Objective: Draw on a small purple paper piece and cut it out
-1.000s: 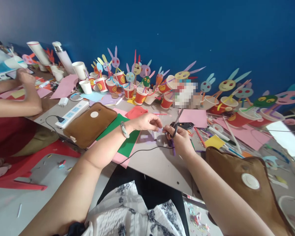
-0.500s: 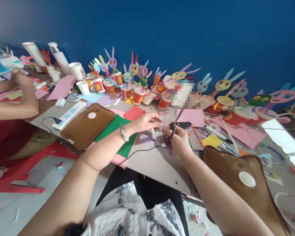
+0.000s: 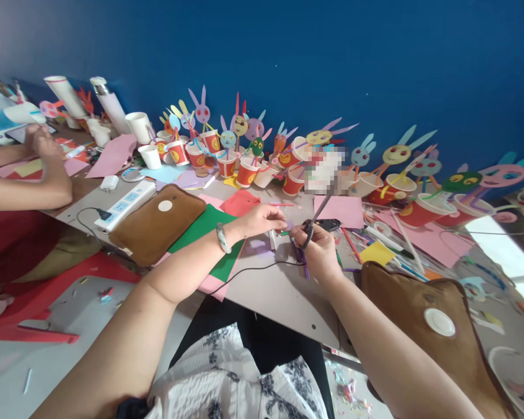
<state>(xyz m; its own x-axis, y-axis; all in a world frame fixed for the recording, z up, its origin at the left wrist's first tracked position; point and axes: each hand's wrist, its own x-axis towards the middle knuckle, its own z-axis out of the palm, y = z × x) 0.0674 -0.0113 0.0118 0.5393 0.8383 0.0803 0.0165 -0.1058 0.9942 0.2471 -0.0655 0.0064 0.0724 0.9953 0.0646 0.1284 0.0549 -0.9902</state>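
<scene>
My right hand [image 3: 318,251] holds a pair of dark scissors [image 3: 322,210] by the loops, with the blades pointing up and away. My left hand [image 3: 262,221], with a bracelet at the wrist, is closed in a pinch just left of it; whatever lies between the fingertips is too small to make out. The hands are close together but apart, over the grey table [image 3: 283,302]. Thin purple strips [image 3: 306,267] lie beneath my right hand. Green paper [image 3: 222,263] and red paper [image 3: 241,202] lie by my left forearm and hand.
Paper cups with rabbit figures [image 3: 248,173] line the blue wall. Brown hot-water bags [image 3: 157,218] flank my arms, with a power strip [image 3: 126,203] at left. Pens and paper scraps crowd the right. A black cable crosses the table. Another person's arm [image 3: 48,186] rests at far left.
The view has shifted slightly. Both hands stay almost in place, and the scissors remain in my right hand, their blades tilted a little more to the right.
</scene>
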